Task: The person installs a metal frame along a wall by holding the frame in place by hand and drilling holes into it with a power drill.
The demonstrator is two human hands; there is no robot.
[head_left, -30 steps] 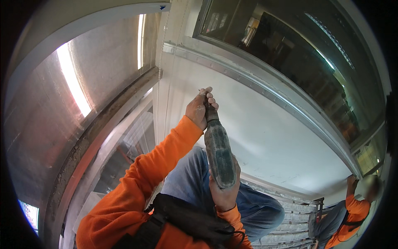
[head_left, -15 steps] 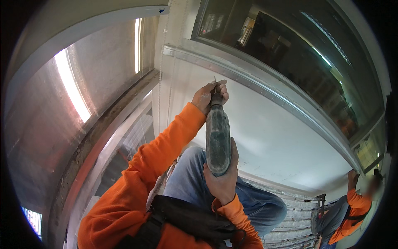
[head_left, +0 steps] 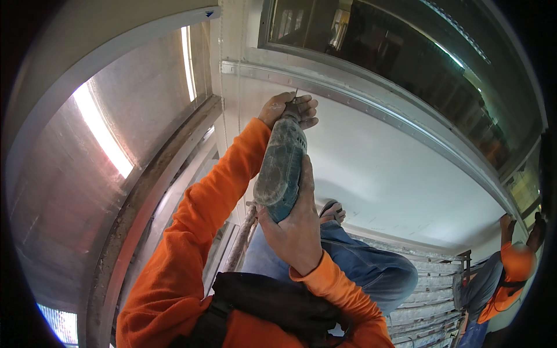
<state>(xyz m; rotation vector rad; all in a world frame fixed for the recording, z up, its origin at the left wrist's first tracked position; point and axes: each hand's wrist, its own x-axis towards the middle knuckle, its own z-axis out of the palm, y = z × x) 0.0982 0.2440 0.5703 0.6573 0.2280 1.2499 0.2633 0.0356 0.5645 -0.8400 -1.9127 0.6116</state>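
Note:
A dusty teal-and-grey power drill [head_left: 281, 168] is held out in front of me, its thin bit [head_left: 297, 91] directed toward the metal strip [head_left: 348, 101] on the white panel. My right hand [head_left: 299, 229] wraps round the rear of the drill; part of its grip is hidden by the body. At the front end, my left hand [head_left: 290, 109] cups the chuck from behind, with its fingers curled loosely past it. From this angle I cannot tell whether the bit touches the strip.
A window [head_left: 394, 64] lies above the strip, and a curved metal sheet [head_left: 64, 168] with a worn beam [head_left: 154, 168] runs along the left. Slatted planks [head_left: 418, 310] are below right. Another person in an orange sleeve [head_left: 513, 261] crouches at the far right.
The drill has tilted, its rear swinging left and exposing its teal side. Both hands have shifted left and up with it, and my left fingers have loosened around the chuck. A sandalled foot now shows.

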